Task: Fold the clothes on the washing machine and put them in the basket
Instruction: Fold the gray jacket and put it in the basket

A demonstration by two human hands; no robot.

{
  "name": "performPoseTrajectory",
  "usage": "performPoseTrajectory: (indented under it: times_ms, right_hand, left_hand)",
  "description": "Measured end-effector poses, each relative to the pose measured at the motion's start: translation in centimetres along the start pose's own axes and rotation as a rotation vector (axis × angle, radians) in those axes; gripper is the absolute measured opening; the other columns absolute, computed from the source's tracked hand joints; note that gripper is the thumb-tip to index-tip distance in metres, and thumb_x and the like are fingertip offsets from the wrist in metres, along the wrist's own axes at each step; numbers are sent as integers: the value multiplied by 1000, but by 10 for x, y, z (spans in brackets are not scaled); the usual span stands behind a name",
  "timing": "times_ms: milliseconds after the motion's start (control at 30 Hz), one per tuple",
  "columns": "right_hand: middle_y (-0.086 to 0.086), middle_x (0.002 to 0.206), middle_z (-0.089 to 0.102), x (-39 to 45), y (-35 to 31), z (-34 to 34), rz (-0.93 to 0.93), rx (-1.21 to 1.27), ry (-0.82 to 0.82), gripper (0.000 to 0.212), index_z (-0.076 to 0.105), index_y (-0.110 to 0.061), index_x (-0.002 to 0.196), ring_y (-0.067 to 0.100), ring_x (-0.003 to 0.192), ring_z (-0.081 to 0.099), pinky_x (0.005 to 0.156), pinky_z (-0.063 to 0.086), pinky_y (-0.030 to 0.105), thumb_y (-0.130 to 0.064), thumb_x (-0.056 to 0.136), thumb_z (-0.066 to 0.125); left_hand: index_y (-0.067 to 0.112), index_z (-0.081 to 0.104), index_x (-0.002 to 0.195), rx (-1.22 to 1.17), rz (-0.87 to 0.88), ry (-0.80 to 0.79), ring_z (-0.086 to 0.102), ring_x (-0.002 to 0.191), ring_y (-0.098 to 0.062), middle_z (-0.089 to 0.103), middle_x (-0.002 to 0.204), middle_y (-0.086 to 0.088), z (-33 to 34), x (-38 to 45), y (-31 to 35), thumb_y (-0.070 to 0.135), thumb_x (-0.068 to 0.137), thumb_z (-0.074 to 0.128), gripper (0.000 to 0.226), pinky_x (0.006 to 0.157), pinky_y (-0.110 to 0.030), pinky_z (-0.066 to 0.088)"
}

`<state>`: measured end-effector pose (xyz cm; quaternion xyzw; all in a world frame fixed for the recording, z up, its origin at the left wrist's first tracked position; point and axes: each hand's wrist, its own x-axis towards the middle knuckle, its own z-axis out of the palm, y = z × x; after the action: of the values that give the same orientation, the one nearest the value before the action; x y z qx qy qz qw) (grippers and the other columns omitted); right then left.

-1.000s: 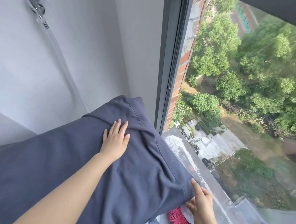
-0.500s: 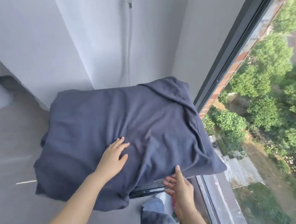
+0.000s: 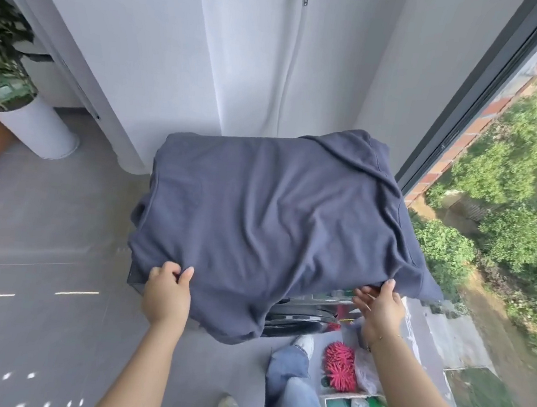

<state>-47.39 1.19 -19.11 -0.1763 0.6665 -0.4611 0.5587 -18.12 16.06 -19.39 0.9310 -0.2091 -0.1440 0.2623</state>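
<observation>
Dark blue-grey garment (image 3: 269, 210) spread flat across the top of the washing machine (image 3: 301, 318), draping over its front edge and hiding nearly all of it (only a dark strip of the front shows). Left hand (image 3: 166, 292) pinches the near hem, thumb and fingers curled into the cloth. Right hand (image 3: 380, 306) sits at the hem's right corner, thumb on top, fingers tucked under the fabric, gripping it. Window (image 3: 508, 182) just to the right; potted plant (image 3: 8, 53) well off to the left.
</observation>
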Motion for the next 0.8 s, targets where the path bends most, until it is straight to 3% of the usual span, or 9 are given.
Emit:
performPoseTrajectory:
  times_ms: [100, 200, 267, 367, 433, 500, 633, 733, 800]
  right_hand:
    - [10, 77, 56, 3, -10, -11, -73, 6, -4, 26, 45, -12, 88, 6, 42, 58, 40, 49, 19, -29, 105, 34]
    - [16, 108, 55, 15, -27, -28, -96, 93, 94, 26, 48, -4, 116, 12, 68, 62, 46, 53, 18, -23, 105, 34]
    - [22, 128, 51, 18, -24, -32, -26, 124, 98, 36, 41, 3, 134, 27, 96, 60, 67, 59, 26, -17, 105, 34]
    - [26, 143, 42, 7, -7, -28, 130, 92, 31, 41, 37, 5, 138, 40, 120, 52, 99, 45, 43, -17, 103, 34]
    - [18, 135, 51, -6, 3, -21, 178, 138, -44, 37, 47, -6, 128, 32, 100, 60, 100, 43, 42, -29, 101, 37]
    - [8, 111, 60, -16, 11, -11, 208, 229, -112, 35, 49, -13, 120, 23, 84, 59, 94, 48, 39, -39, 98, 41]
    - [1, 90, 61, -23, 15, -5, 186, 199, -158, 32, 54, -16, 111, 18, 76, 58, 72, 49, 30, -43, 97, 45]
    - [-3, 79, 56, -14, 0, -11, 123, 206, -48, 18, 54, -20, 96, 11, 62, 52, 59, 43, 23, -38, 96, 50]
    - [-2, 69, 52, -6, -11, -16, 76, 175, 40, 16, 51, -19, 82, 7, 44, 49, 50, 39, 22, -30, 93, 56]
  left_hand:
    - [11, 53, 77, -137, 36, 21, 52, 78, -33, 59, 86, -10, -6, 13, -7, 25, 95, 56, 23, 65, -34, 34]
    - [6, 54, 78, -256, -3, 124, 52, 75, -32, 62, 83, -16, -26, 20, -26, 19, 93, 58, 21, 65, -34, 32]
    - [4, 55, 81, -310, -33, 111, 54, 77, -33, 63, 84, -19, -30, 17, -37, 20, 94, 58, 21, 66, -36, 35]
    - [9, 46, 74, -496, -134, 65, 50, 70, -32, 56, 73, -15, -23, 3, -41, 29, 88, 63, 29, 67, -38, 39]
    - [15, 39, 78, -770, -340, 9, 41, 69, -24, 45, 72, -4, -22, -7, -36, 36, 85, 68, 37, 66, -33, 37]
    - [19, 42, 102, -939, -541, -164, 49, 91, -18, 53, 99, 5, -22, -17, -33, 38, 86, 69, 37, 90, -40, 39]
    - [29, 43, 123, -873, -468, -552, 39, 120, -7, 50, 126, 14, -22, -25, -44, 40, 90, 61, 39, 111, -37, 18]
    - [17, 52, 126, -825, -411, -657, 50, 122, -8, 57, 130, 11, -29, -21, -55, 46, 72, 80, 68, 111, -31, 27]
    - [14, 54, 129, -899, -424, -668, 60, 113, -13, 64, 126, 2, -41, -19, -51, 36, 80, 75, 57, 102, -33, 41]
